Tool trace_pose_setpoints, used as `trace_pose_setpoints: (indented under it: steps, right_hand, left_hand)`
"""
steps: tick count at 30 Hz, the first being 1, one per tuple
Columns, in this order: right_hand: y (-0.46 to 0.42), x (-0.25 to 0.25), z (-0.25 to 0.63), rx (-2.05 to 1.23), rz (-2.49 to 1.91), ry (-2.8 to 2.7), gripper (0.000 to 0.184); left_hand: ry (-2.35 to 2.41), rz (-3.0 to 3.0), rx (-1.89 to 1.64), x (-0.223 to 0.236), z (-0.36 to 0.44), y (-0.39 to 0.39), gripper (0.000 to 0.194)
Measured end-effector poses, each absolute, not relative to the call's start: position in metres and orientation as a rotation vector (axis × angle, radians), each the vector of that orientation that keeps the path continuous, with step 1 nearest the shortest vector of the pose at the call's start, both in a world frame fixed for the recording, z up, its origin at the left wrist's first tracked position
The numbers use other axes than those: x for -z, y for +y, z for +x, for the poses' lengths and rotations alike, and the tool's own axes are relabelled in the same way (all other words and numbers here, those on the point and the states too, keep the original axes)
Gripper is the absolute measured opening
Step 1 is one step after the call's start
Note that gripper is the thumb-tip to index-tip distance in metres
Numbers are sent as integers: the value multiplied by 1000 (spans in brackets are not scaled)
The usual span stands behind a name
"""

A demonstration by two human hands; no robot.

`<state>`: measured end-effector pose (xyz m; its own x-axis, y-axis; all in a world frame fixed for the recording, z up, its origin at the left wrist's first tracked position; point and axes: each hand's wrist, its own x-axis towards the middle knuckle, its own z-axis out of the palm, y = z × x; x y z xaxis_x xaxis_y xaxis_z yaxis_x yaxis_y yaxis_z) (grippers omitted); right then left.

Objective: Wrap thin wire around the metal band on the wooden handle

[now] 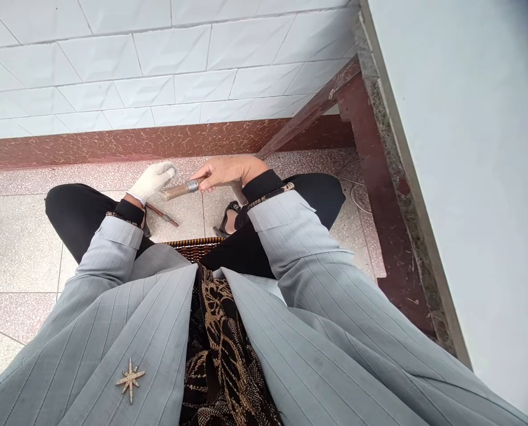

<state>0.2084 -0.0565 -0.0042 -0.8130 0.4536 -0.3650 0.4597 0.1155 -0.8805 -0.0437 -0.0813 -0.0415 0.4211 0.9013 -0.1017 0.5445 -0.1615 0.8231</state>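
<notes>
My right hand, bare, is closed around a wooden handle with silver wire wound round it near my fingers. The handle's blunt end points left towards my other hand. Behind my right palm a grey-brown piece shows; whether it belongs to the same tool I cannot tell. My left hand wears a white knitted glove, its fingers curled in with the thumb against them; what they hold, if anything, is hidden. Below the left wrist is a thin reddish-brown stick with a wire-wrapped part, its upper end hidden.
Between my knees is the edge of a woven brown seat. A black shoe rests on the speckled tile floor. On the right stands a table with a pale top and dark red legs. A white-tiled wall rises ahead.
</notes>
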Motion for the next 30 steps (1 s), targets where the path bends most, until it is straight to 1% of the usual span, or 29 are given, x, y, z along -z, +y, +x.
trace_pose_setpoints:
  steps: [3, 6, 8, 11, 13, 15, 18, 21, 23, 25, 28, 30]
  right_hand:
    - [-57, 1, 208, 2026, 1151, 2479, 24]
    - [-54, 7, 203, 2146, 1582, 2525, 26]
    - [-51, 14, 200, 2032, 1863, 2501, 25]
    - [-46, 25, 197, 1563, 2061, 2505, 20]
    - [-45, 28, 196, 1254, 2042, 2518, 16]
    - [-46, 30, 194, 1048, 1974, 2524, 18]
    - [-49, 31, 192, 902, 1843, 2509, 24]
    - [-53, 31, 190, 853, 1674, 2452, 25]
    - [-56, 30, 190, 854, 1525, 2405, 22]
    - [-58, 27, 190, 932, 1386, 2340, 20]
    - [-60, 21, 192, 1188, 1237, 2197, 19]
    - [-60, 15, 195, 1357, 1123, 2134, 23]
  left_hand:
    - [1182, 1743, -530, 46, -38, -84, 14]
    - [1063, 1699, -456, 43, -30, -93, 24]
    - [957, 1646, -421, 39, -25, -98, 27]
    - [898, 1646, -397, 37, -22, -101, 28]
    - [920, 1699, -382, 38, -22, -100, 27]
    - [948, 1761, -363, 41, -23, -98, 27]
    - [975, 1862, -323, 44, -24, -95, 26]
    - [1016, 1946, -276, 45, -26, -94, 24]
    - [1041, 1978, -254, 44, -27, -93, 23]
    - [1055, 2009, -243, 42, -30, -92, 21]
    - [1079, 2097, -232, 38, -34, -90, 21]
    - [1091, 2147, -239, 36, -36, -88, 21]
